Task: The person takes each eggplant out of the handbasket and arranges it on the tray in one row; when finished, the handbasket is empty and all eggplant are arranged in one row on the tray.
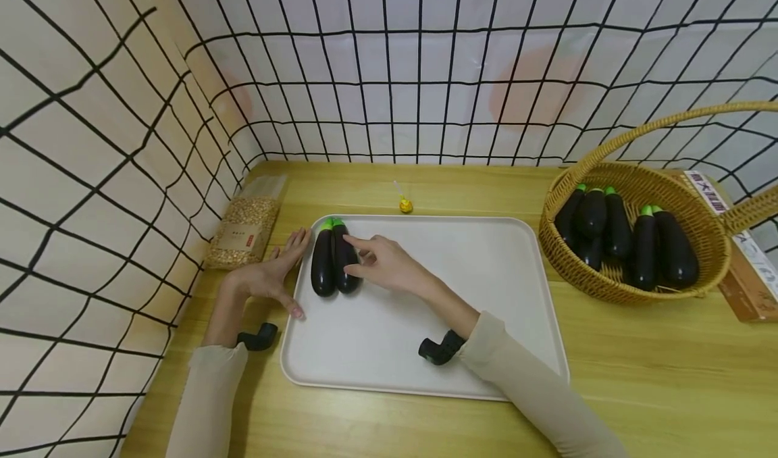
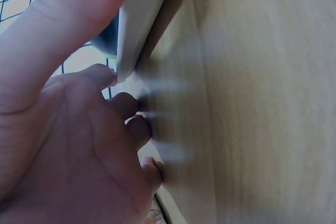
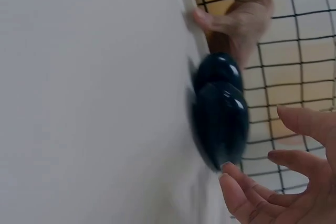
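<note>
The eggplants (image 1: 324, 262) have smooth, glossy dark skins with bright highlights. They lie on a tray (image 1: 358, 346) that looks like smooth, matt white plastic. The table (image 1: 644, 363) shows wood grain under a faint sheen. The basket (image 1: 583, 280) is rough woven wicker, the bag (image 1: 246, 221) clear plastic, the box (image 1: 752, 288) seemingly cardboard. The sleeves (image 1: 523, 384) are soft matt cloth; the net (image 1: 420, 31) looks like dull black cord.

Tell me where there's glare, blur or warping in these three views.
Head view: the black wire grid bows, suggesting lens distortion; left wrist view: the left hand looks dim, and the wooden table carries soft pale streaks; right wrist view: bright highlights on the two eggplants, whose outlines look slightly blurred.
</note>
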Demonstrator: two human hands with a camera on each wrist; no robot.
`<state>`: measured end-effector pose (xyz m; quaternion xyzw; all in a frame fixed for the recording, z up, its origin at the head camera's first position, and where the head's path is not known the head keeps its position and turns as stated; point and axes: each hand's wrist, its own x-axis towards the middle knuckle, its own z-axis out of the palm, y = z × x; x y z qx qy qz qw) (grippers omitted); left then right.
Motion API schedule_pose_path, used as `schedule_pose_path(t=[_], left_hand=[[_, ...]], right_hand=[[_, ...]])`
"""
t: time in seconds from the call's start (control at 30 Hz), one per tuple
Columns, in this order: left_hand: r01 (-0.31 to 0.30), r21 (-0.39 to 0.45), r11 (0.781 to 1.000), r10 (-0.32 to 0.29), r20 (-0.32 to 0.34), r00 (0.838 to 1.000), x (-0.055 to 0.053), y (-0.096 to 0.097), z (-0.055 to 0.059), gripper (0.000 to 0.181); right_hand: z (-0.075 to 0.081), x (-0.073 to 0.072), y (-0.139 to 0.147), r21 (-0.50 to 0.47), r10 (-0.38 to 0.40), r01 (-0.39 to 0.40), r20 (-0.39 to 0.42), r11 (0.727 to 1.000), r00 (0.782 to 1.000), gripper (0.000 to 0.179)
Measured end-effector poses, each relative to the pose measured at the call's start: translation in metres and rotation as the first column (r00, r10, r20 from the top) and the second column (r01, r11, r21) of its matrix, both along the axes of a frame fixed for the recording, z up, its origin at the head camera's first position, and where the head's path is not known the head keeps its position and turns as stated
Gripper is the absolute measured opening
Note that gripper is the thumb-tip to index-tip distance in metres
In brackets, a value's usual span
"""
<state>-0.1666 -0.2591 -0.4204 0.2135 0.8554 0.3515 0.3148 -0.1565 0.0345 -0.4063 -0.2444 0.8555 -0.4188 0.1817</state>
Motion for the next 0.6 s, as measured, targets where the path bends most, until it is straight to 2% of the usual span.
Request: schedule_pose_path(t=[0.1, 0.3, 0.43, 0.6], left_hand=[[0.009, -0.001, 1.000, -0.009, -0.005, 1.000, 0.000, 0.000, 0.000, 0.162], [0.013, -0.005, 1.000, -0.013, -0.014, 1.000, -0.001, 0.000, 0.001, 0.162], [0.012, -0.004, 1.000, -0.012, -0.013, 1.000, 0.000, 0.001, 0.002, 0.162], [0.017, -0.005, 1.000, -0.017, -0.018, 1.000, 0.001, 0.001, 0.001, 0.162]], right_hand=[[0.012, 0.002, 0.021, 0.000, -0.017, 0.017, 0.012, 1.000, 1.000, 0.065], [0.037, 0.009, 0.083, -0.003, -0.061, 0.061, -0.029, 0.998, 0.998, 0.064], [0.052, 0.022, 0.134, 0.026, -0.080, 0.082, -0.061, 0.996, 0.995, 0.061], [0.066, 0.044, 0.196, 0.109, -0.107, 0.118, -0.103, 0.987, 0.989, 0.053]])
